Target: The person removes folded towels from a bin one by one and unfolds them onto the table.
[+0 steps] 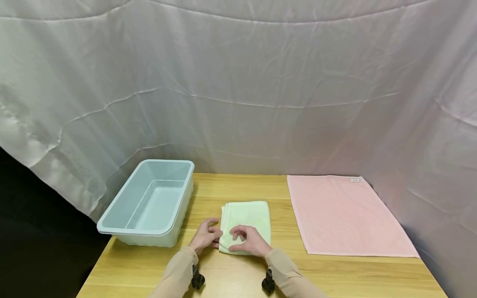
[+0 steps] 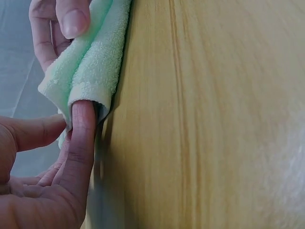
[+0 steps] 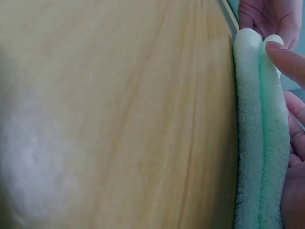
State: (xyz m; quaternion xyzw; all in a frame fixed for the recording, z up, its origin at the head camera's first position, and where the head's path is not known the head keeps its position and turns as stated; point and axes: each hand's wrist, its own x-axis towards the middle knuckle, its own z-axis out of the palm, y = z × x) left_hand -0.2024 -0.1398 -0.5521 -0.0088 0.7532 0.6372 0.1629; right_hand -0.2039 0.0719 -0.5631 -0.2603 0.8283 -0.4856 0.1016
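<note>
A pale green towel (image 1: 253, 215), folded into a small thick rectangle, lies on the table between the two hands. At its left edge my left hand (image 1: 207, 236) pinches the cloth; the left wrist view shows a finger (image 2: 83, 129) tucked under a fold, with the thumb against the outer side. My right hand (image 1: 251, 242) rests over the near part of the towel, fingers loosely bent and the thumb apart from them. In the right wrist view, the right thumb (image 3: 287, 59) lies along the towel's top near its far end.
To the left, a light blue plastic basin (image 1: 179, 207) stands near the table's edge with nothing in it. A pink towel (image 1: 346, 219) is spread flat on the right. Grey curtain (image 1: 242, 91) hangs behind the wooden table (image 1: 231, 277).
</note>
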